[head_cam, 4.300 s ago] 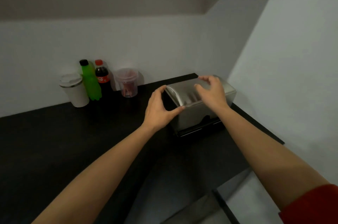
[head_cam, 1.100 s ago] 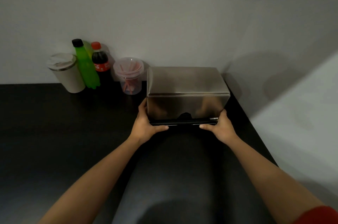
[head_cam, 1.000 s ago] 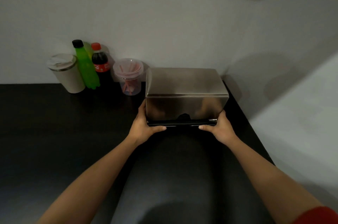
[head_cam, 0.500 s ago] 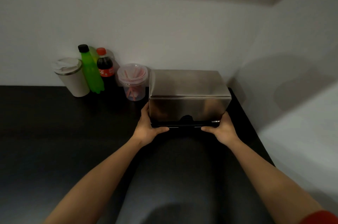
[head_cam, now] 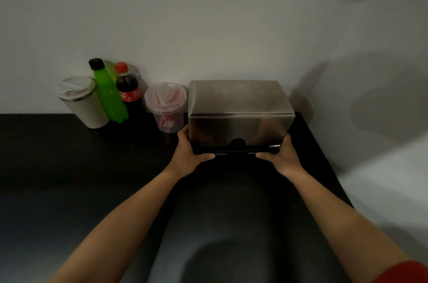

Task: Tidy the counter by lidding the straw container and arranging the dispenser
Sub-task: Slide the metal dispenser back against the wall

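A brushed-steel dispenser [head_cam: 238,107] with a black base sits square to the back wall on the black counter [head_cam: 69,167], near the right corner. My left hand [head_cam: 187,155] grips its lower left corner and my right hand [head_cam: 281,159] grips its lower right corner, thumbs along the front base. Just left of the dispenser stands a clear plastic straw container [head_cam: 165,107] holding red straws, with a clear lid on top; it almost touches the dispenser's side.
A white lidded tumbler [head_cam: 80,102], a green bottle [head_cam: 107,93] and a cola bottle [head_cam: 127,90] stand in a row against the back wall, left of the straw container. The counter's right edge runs close beside the dispenser, next to a white side wall.
The dispenser went from angled with my hands on its top to square against the back wall with both hands at its base. Over the last second it barely shifted.
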